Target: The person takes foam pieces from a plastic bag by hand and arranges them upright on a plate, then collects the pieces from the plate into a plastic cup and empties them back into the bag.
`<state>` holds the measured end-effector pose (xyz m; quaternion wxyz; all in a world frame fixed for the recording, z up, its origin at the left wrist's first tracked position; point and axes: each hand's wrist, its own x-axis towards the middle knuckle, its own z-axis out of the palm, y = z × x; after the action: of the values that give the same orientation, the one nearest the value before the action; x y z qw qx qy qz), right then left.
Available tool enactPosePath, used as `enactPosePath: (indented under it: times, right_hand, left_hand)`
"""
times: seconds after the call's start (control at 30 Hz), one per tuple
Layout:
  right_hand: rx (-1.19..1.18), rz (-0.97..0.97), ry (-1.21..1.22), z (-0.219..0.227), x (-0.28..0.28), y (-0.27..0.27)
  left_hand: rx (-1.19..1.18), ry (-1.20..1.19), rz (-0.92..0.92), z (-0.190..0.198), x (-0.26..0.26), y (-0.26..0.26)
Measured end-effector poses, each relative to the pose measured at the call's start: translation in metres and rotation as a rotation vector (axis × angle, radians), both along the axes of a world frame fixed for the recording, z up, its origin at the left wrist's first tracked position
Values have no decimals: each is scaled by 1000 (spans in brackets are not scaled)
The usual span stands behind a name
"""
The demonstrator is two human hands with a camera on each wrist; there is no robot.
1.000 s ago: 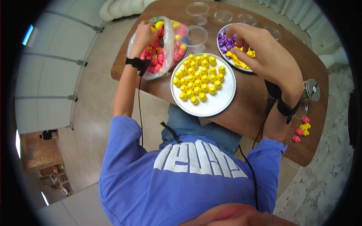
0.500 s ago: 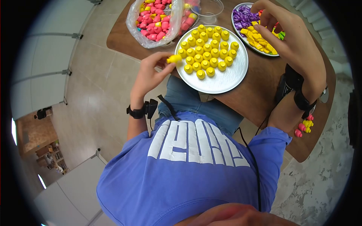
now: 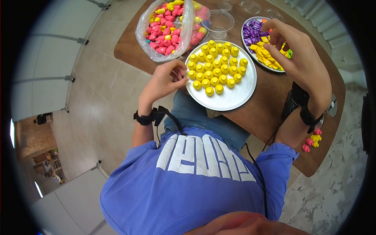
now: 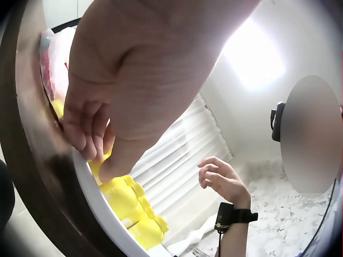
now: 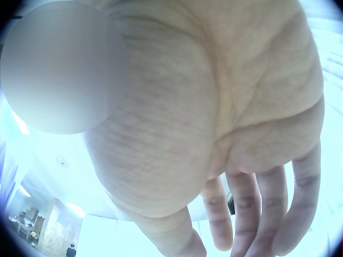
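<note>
My left hand (image 3: pixel 164 81) is at the left rim of a round white plate (image 3: pixel 235 96), thumb and forefinger apart with nothing between them. Standing on the plate are several yellow bottle-shaped pieces (image 3: pixel 216 64), one right beside the left fingertips. In the left wrist view, the thumb overlaps the yellow pieces (image 4: pixel 123 198). My right hand (image 3: pixel 301 55) hovers with loosely bent fingers over a second plate (image 3: pixel 277 70), which bears purple pieces (image 3: pixel 253 31) and flat yellow pieces (image 3: pixel 266 55). Its palm (image 5: pixel 262 80) holds nothing in the right wrist view.
A plastic bag (image 3: pixel 143 35) of pink and yellow pieces lies open at the table's back left. Clear plastic cups (image 3: pixel 219 21) stand behind the plate. Several pink and yellow pieces (image 3: pixel 311 141) lie at the right edge of the wooden table (image 3: pixel 270 105).
My left hand went from the bag to the plate with a yellow bottle-shaped piece, then let it go at the plate's left side. The right hand stays over the second plate.
</note>
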<state>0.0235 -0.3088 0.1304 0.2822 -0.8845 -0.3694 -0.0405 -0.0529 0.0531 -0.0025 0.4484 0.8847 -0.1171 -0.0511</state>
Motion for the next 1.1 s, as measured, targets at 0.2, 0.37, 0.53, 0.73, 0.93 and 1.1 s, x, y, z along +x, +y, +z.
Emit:
enactPosePath:
  times: [0.2,0.37,0.53,0.73,0.93,1.1]
  right_hand:
    - [17,-5,-26,1,2,-3]
    - [121,15,-47,-2,-1,-4]
    - [105,-6,-48,2,-5,-5]
    - [132,13,-113,1,-7,-7]
    - [108,42,-128,-4,-1,-12]
    - [56,60,-99,-11,3,-17]
  left_hand:
    - [120,-237,37,24,61,34]
    - [286,-507,113,8,179,83]
    - [509,-498,122,-26,254,107]
    - [623,-476,109,-17,236,86]
    - [327,-652,119,-3,182,75]
    - [243,-257,18,44,69,30]
